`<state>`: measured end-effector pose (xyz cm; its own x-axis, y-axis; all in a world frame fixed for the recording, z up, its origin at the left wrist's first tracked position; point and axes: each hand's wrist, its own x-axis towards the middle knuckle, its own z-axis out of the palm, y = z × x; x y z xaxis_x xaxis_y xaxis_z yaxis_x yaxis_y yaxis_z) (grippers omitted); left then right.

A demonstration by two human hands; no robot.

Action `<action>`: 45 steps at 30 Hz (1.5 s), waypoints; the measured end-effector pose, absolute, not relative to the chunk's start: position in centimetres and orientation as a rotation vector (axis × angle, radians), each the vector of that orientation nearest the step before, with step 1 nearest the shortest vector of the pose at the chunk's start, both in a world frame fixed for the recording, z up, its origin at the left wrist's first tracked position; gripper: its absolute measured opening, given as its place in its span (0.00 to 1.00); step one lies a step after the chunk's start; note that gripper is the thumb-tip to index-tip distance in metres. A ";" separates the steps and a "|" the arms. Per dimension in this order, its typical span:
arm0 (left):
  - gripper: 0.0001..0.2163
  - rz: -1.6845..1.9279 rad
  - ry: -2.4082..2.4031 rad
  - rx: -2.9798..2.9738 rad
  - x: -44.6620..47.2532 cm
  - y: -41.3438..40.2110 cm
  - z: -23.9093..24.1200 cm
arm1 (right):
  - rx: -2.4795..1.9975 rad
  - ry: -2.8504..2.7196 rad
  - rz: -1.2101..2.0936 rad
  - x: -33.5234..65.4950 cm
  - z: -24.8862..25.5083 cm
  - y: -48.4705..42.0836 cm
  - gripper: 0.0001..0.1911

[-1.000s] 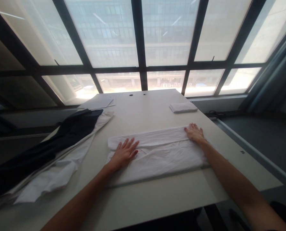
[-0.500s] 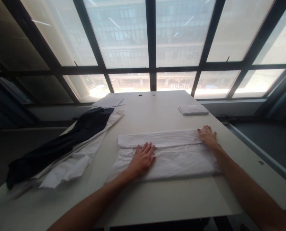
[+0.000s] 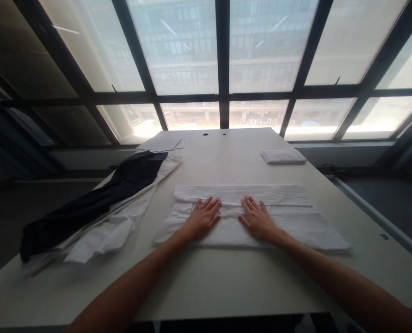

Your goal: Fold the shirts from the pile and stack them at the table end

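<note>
Left hand (image 3: 201, 218): flat, fingers spread, on the folded white cloth (image 3: 289, 217).
Right hand (image 3: 257, 221): likewise flat (just beside the left).
Far right: small folded cloth (image 3: 283, 156).

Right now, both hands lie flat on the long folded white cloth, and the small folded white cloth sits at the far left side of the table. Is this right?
Not quite: the small folded white cloth sits at the far right side of the table, as the head view shows. The left hand and right hand do lie flat on the long folded white cloth.
</note>
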<state>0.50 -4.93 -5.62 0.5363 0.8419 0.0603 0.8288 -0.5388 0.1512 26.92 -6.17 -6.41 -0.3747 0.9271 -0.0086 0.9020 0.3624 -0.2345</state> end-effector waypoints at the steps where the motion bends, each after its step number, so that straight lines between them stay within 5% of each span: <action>1: 0.25 0.204 1.448 2.656 0.5 -4.8 -5.4 | -1.674 -2.492 0.291 26.8 -6.4 -6.1 0.37; 14: 0.12 0.629 1.398 2.569 5.1 -5.3 -5.1 | -1.588 -2.501 0.214 26.2 -6.1 -5.8 0.31; 29: 0.02 0.721 1.415 2.340 5.6 -4.7 -4.9 | -1.618 -2.475 0.219 25.9 -6.1 -5.6 0.31; 41: 0.06 0.735 1.388 2.386 5.4 -4.6 -4.9 | -1.588 -2.480 0.203 26.2 -6.3 -5.6 0.31; 45: 0.15 0.670 1.418 2.469 5.6 -5.2 -5.0 | -1.597 -2.484 0.187 26.1 -6.3 -5.6 0.31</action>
